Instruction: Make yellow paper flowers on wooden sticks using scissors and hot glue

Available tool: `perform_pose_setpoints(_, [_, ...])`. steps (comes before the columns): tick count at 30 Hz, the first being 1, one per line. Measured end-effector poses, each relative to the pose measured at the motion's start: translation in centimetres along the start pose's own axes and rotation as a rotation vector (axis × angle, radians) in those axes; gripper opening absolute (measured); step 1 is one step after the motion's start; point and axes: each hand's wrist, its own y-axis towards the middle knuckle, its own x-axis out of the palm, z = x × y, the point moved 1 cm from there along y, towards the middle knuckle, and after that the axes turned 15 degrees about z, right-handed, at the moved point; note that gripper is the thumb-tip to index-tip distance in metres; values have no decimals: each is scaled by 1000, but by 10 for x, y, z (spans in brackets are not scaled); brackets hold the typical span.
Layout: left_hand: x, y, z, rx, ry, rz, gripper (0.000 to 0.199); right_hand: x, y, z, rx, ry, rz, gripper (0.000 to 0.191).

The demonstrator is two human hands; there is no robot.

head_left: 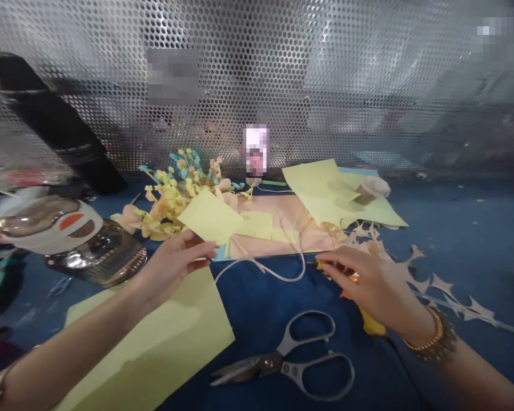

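Pinching a small yellow paper piece (212, 217) at its lower edge, the left hand (182, 257) is left of centre in the frame, its fingers closed on the paper, which slants up above them. The right hand (370, 282), right of centre, is curled around a yellow-orange tool (373, 322); its narrow tip points left past the fingertips, the rear of its body shows under the palm, and a dark cord (405, 362) trails toward the lower right. Between the hands, a white cord (282, 278) loops over the dark blue table (261, 299) and the front edge of a pink sheet (285, 205), on which smaller yellow pieces (259, 224) lie. Open-handled scissors (272, 362) lie at the bottom centre, blades toward the left, and a large yellow sheet (163, 337) spreads across the lower left under the left forearm. Paper flowers (169, 197) in yellow, peach and blue cluster left of centre, near a shiny jar (111, 257) at the left. Larger yellow sheets (319, 191) overlap right of centre in the upper half, and pale cut scraps (443, 288) reach toward the right edge. A perforated metal panel (261, 68) fills the top.
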Motion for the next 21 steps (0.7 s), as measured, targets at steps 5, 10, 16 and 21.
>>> perform_pose_setpoints(5, [25,7,-14,-47,1,-109,31,1,30,20,-109,-312,1,20])
perform_pose_setpoints(10, [55,22,-9,-49,5,-159,41,30,73,37,-84,-584,-68,29])
perform_pose_setpoints(16, [66,34,-6,-6,66,-115,79,58,94,51,-63,-672,-115,19])
perform_pose_setpoints(21, [52,37,1,192,154,-33,73,40,102,54,-14,-732,-15,26])
